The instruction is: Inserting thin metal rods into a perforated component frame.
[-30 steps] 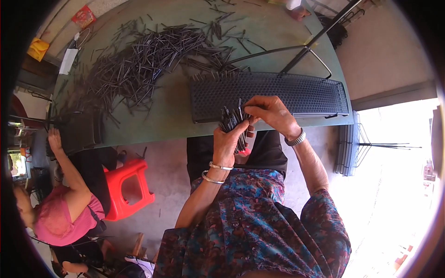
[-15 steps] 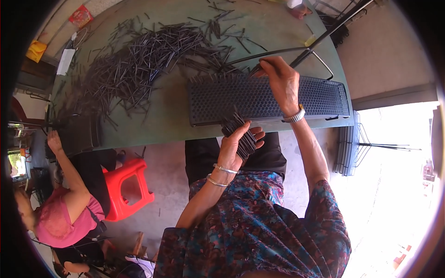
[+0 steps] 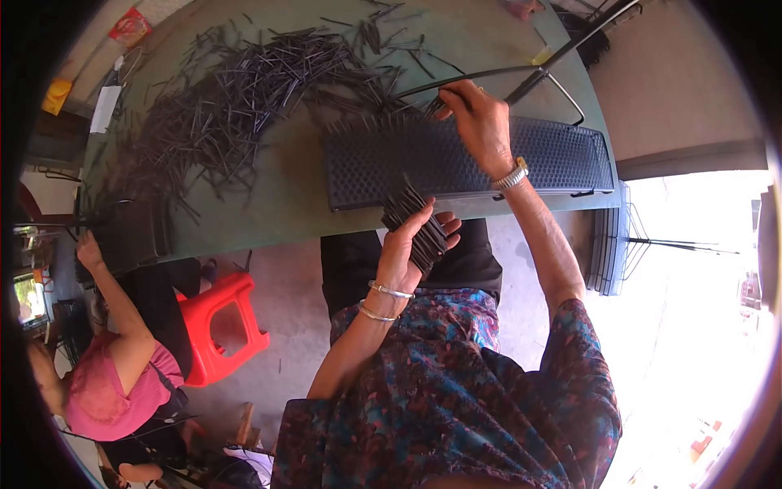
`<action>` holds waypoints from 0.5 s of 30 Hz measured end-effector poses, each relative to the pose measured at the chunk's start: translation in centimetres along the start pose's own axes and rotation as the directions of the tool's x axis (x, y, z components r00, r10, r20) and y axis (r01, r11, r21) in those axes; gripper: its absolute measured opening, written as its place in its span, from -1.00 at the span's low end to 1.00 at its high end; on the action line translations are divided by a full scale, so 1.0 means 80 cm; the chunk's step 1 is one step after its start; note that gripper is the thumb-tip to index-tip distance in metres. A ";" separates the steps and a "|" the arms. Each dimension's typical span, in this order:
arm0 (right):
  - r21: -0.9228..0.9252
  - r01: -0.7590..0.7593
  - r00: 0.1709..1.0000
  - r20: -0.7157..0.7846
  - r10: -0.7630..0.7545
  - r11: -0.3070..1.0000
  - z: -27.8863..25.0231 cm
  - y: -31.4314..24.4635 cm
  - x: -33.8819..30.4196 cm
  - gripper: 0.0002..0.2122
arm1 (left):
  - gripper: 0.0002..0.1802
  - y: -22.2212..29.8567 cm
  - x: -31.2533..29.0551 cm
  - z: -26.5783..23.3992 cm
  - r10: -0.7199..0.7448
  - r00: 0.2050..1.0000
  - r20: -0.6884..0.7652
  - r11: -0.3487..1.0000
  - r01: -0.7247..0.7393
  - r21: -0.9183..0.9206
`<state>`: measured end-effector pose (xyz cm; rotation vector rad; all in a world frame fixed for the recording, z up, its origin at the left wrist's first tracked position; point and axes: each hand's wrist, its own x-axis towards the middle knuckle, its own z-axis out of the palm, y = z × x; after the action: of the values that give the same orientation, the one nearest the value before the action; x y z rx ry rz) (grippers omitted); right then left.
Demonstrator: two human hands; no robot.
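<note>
Nearest the camera, the person's patterned sleeves lead up to the hands. The left hand (image 3: 410,244), with two bangles at the wrist, is held just short of the near edge of the green counter (image 3: 269,204); its fingers (image 3: 444,224) are curled closed around a bundle of dark sticks (image 3: 417,224), whose ends fan out above and below the palm. Just beyond it, a long black perforated tray (image 3: 423,159) lies on the counter along that near edge. The right hand (image 3: 482,122), a watch at its wrist, reaches across the tray to its far edge; its fingers (image 3: 446,102) are pinched shut on a single dark stick (image 3: 432,106). Farther back, a heap of loose dark sticks (image 3: 236,90) spreads across the counter. Off to the left, another person in a pink top (image 3: 110,391) sits beside a red stool (image 3: 224,326).
</note>
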<state>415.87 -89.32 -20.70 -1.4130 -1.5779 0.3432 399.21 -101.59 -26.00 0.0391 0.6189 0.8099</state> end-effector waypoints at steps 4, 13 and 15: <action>-0.003 0.043 0.998 0.051 -0.043 0.999 -0.005 0.000 0.001 -0.90 | -0.64 0.006 -0.006 -0.002 -0.002 1.000 0.017 1.000 0.002 0.013; 0.001 0.228 0.956 0.192 -0.224 0.974 -0.017 0.017 0.011 -0.87 | -0.74 0.009 -0.009 -0.001 0.011 1.000 -0.027 1.000 -0.010 0.019; -0.036 0.273 0.945 0.196 -0.261 0.961 -0.015 0.028 0.015 -0.86 | -0.76 0.011 -0.008 0.002 0.018 0.999 -0.048 1.000 -0.017 0.014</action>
<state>418.33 -88.03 -21.20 -1.2195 -1.9261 0.2735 398.34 -101.39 -25.32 0.0374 0.6702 0.8257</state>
